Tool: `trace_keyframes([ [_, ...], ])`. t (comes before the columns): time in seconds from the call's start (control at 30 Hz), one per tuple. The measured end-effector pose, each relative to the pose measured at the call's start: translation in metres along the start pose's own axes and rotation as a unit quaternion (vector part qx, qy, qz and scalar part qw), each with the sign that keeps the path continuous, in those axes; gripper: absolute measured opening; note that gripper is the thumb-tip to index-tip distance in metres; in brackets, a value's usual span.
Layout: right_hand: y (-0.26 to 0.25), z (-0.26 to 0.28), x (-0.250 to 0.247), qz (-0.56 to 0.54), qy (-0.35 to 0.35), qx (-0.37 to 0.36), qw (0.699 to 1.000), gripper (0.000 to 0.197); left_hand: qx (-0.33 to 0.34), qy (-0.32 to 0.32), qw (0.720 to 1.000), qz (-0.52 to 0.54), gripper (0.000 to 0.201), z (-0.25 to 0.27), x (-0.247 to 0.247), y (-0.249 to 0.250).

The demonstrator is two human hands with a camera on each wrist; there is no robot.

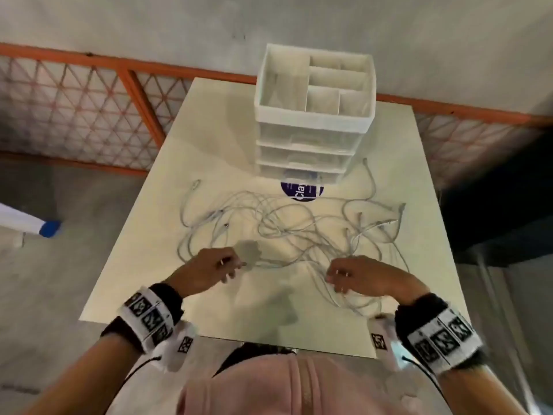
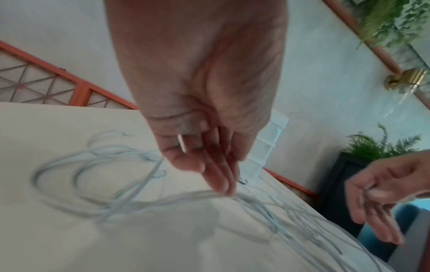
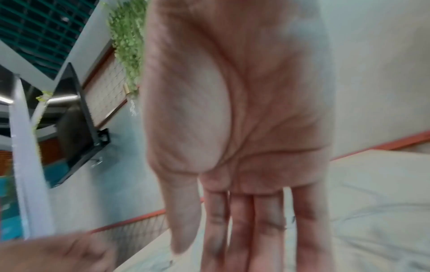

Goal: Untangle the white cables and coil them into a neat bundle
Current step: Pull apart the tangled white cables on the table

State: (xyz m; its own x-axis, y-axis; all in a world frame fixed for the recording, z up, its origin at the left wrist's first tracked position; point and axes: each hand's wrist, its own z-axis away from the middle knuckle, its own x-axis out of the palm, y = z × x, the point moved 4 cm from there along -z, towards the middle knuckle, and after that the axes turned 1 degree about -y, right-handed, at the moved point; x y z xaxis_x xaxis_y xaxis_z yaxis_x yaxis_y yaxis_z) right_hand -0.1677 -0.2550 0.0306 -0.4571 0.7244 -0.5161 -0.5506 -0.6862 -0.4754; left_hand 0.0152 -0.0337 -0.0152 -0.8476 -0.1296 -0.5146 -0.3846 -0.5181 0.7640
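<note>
Both hands work at the near edge of the tangle. On the left, the left hand (image 1: 214,269) hovers low over the table (image 1: 209,145) with its fingers extended and close together, and the left wrist view shows the fingertips (image 2: 222,185) just meeting a strand where several blurred lines run together; whether a strand is pinched there I cannot tell. On the right, the right hand (image 1: 365,275) is over the near right part of the heap; the left wrist view shows a thin strand caught between its thumb and forefinger, while its own wrist view shows the other fingers (image 3: 267,230) straight and side by side. Between and beyond the hands the white cables (image 1: 293,226) lie spread in a loose, overlapping snarl across the middle of the tabletop, with plug ends poking out at the far left and far right. Past them a round dark blue sticker (image 1: 300,191) sits on the table, touching the foot of a white drawer organiser (image 1: 314,115) with an open, divided top tray.
</note>
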Motion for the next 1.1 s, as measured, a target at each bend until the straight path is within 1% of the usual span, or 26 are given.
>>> trace_keyframes([
  [0.03,-0.008,-0.018,-0.006,0.002,0.035,-0.025,0.999,0.021,0.022,0.047,0.999,0.003,0.017,-0.012,-0.008,0.0],
  [0.07,-0.022,-0.031,-0.014,0.0,0.07,-0.047,0.996,0.019,0.028,0.099,0.995,0.01,0.018,-0.018,-0.017,0.004],
  [0.1,-0.035,-0.047,-0.018,-0.002,0.09,-0.077,0.993,0.018,0.027,0.144,0.989,0.027,0.019,-0.025,-0.025,0.002],
  [0.17,-0.061,-0.08,-0.022,-0.001,0.1,-0.119,0.988,0.018,0.001,0.24,0.969,0.056,0.014,-0.033,-0.041,-0.006],
  [0.2,-0.07,-0.094,-0.021,0.005,0.101,-0.128,0.987,0.019,-0.017,0.289,0.956,0.043,0.012,-0.033,-0.045,-0.013],
  [0.23,-0.079,-0.106,-0.02,0.013,0.105,-0.138,0.985,0.02,-0.035,0.325,0.945,0.03,0.011,-0.031,-0.049,-0.021],
  [0.27,-0.087,-0.12,-0.018,0.022,0.109,-0.147,0.983,0.023,-0.063,0.342,0.937,0.024,0.011,-0.029,-0.051,-0.031],
  [0.3,-0.098,-0.128,-0.019,0.029,0.115,-0.161,0.98,0.029,-0.089,0.343,0.935,0.025,0.011,-0.029,-0.052,-0.039],
  [0.33,-0.109,-0.137,-0.018,0.036,0.12,-0.177,0.976,0.035,-0.118,0.331,0.936,0.022,0.011,-0.028,-0.051,-0.047],
  [0.4,-0.127,-0.15,-0.018,0.042,0.133,-0.209,0.968,0.045,-0.148,0.291,0.945,-0.003,0.008,-0.031,-0.041,-0.057],
  [0.47,-0.142,-0.162,-0.016,0.051,0.124,-0.216,0.967,0.046,-0.167,0.253,0.953,-0.024,0.002,-0.032,-0.031,-0.061],
  [0.53,-0.147,-0.171,-0.011,0.082,0.106,-0.2,0.971,0.04,-0.171,0.249,0.953,-0.019,0.002,-0.034,-0.027,-0.063],
  [0.6,-0.147,-0.173,-0.008,0.115,0.106,-0.166,0.974,0.035,-0.183,0.248,0.951,-0.001,0.01,-0.034,-0.027,-0.062],
  [0.63,-0.144,-0.17,-0.009,0.131,0.118,-0.151,0.973,0.039,-0.188,0.239,0.953,0.001,0.012,-0.034,-0.029,-0.06],
  [0.67,-0.142,-0.168,-0.009,0.152,0.13,-0.138,0.97,0.043,-0.186,0.23,0.955,0.0,0.009,-0.034,-0.031,-0.058],
  [0.73,-0.134,-0.161,-0.013,0.191,0.144,-0.12,0.963,0.044,-0.172,0.23,0.957,0.024,0.004,-0.035,-0.039,-0.055],
  [0.8,-0.127,-0.158,-0.016,0.229,0.142,-0.111,0.957,0.039,-0.153,0.239,0.952,0.116,0.005,-0.037,-0.05,-0.052],
  [0.87,-0.12,-0.159,-0.017,0.251,0.135,-0.098,0.953,0.037,-0.102,0.262,0.937,0.208,0.007,-0.04,-0.062,-0.039],
  [0.9,-0.119,-0.16,-0.017,0.24,0.143,-0.098,0.955,0.034,-0.07,0.277,0.928,0.239,0.013,-0.041,-0.068,-0.029],
  [0.93,-0.12,-0.16,-0.018,0.217,0.155,-0.109,0.958,0.029,-0.036,0.286,0.922,0.259,0.019,-0.041,-0.076,-0.016],
  [1.0,-0.127,-0.159,-0.021,0.144,0.176,-0.149,0.962,0.019,0.029,0.283,0.919,0.273,0.022,-0.041,-0.088,0.009],
  [1.07,-0.134,-0.156,-0.025,0.027,0.165,-0.184,0.969,0.025,0.073,0.284,0.913,0.283,0.021,-0.041,-0.098,0.025],
  [1.1,-0.139,-0.152,-0.028,-0.04,0.158,-0.197,0.967,0.026,0.085,0.298,0.907,0.287,0.021,-0.041,-0.104,0.03],
])
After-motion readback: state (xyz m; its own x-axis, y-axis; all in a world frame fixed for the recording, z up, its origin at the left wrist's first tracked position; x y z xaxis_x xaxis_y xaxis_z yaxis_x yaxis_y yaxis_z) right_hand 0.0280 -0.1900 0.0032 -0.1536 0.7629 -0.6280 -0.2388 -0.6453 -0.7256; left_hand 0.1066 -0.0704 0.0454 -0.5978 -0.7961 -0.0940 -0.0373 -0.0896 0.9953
